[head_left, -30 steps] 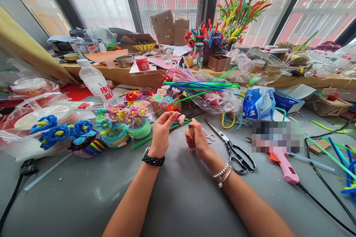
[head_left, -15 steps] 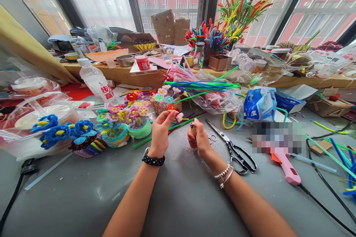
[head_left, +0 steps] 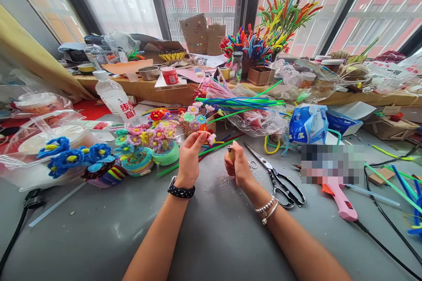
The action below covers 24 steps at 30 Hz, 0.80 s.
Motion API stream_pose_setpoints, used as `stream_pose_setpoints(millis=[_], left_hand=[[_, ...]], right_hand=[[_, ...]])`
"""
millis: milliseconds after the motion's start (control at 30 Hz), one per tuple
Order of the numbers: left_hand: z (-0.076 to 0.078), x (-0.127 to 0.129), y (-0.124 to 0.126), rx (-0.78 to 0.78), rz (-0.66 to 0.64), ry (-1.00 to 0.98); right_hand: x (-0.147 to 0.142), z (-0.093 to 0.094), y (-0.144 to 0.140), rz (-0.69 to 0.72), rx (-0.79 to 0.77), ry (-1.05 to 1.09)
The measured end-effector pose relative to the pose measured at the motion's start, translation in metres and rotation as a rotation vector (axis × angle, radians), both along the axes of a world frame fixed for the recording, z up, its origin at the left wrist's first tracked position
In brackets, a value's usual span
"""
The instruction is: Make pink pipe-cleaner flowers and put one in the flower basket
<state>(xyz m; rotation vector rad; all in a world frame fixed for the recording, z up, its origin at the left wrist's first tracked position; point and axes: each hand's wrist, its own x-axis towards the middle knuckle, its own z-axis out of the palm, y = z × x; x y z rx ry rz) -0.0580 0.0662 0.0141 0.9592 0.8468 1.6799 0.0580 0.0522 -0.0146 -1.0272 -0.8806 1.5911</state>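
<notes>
My left hand (head_left: 189,158) pinches a small pink pipe-cleaner flower (head_left: 211,138) between thumb and fingertips, just above the grey table (head_left: 211,237). My right hand (head_left: 239,167) is closed around a small lighter (head_left: 231,152), whose top sticks up out of my fist. The two hands are a short gap apart, the lighter's top a little right of and below the flower. A black watch sits on my left wrist and bead bracelets on my right.
Black-handled scissors (head_left: 277,178) lie right of my right hand, a pink glue gun (head_left: 339,197) beyond them. Finished flower baskets (head_left: 148,145) and blue flowers (head_left: 72,156) stand left. A bag of pipe cleaners (head_left: 244,109), a tissue pack (head_left: 308,123) and a bottle (head_left: 114,96) lie behind.
My right hand with the lighter has shifted slightly to the right. My left hand keeps hold of the flower in nearly the same place.
</notes>
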Motion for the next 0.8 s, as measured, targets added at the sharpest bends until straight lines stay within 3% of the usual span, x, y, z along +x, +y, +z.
stream_pose_setpoints(millis=[400, 800], left_hand=[[0.0003, -0.0003, 0.0002, 0.006, 0.004, 0.017], [0.0003, 0.0015, -0.0014, 0.002, -0.046, 0.073]], right_hand=[[-0.0002, 0.0008, -0.0008, -0.009, -0.028, 0.012], [-0.0039, 0.0005, -0.0024, 0.012, 0.022, -0.111]])
